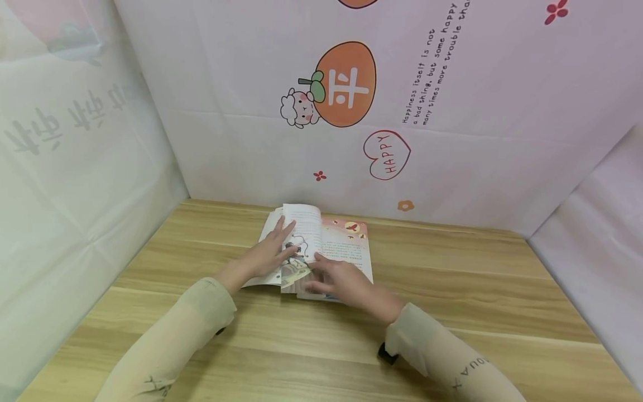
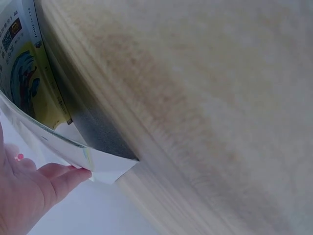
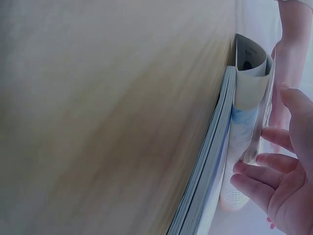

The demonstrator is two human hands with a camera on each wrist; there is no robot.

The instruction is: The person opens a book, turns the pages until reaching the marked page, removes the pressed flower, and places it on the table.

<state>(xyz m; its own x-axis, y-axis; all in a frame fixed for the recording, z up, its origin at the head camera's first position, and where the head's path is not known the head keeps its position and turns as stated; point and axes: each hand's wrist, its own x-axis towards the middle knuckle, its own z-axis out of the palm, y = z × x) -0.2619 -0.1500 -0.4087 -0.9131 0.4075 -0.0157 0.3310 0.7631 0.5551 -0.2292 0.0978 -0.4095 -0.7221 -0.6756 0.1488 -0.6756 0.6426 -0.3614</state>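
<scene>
An illustrated book (image 1: pixel 345 251) lies open on the wooden table, with a lifted page (image 1: pixel 303 220) curving up along its middle. My left hand (image 1: pixel 265 254) rests on the left-side pages, fingers extended. In the left wrist view, that hand's fingertips (image 2: pixel 80 175) touch the page edge, and the book's yellow cover (image 2: pixel 41 88) bends up off the table. My right hand (image 1: pixel 344 282), slightly blurred, is at the lower part of the lifted page. Up close in the right wrist view, its loosely bent fingers (image 3: pixel 257 178) touch the curled page edge, thumb apart from them.
Bare wood-grain table (image 1: pixel 452 273) surrounds the book. A white printed cloth wall (image 1: pixel 241 111) stands right behind the book, with further cloth walls at left and right. A dark band (image 1: pixel 387 353) shows under the right sleeve.
</scene>
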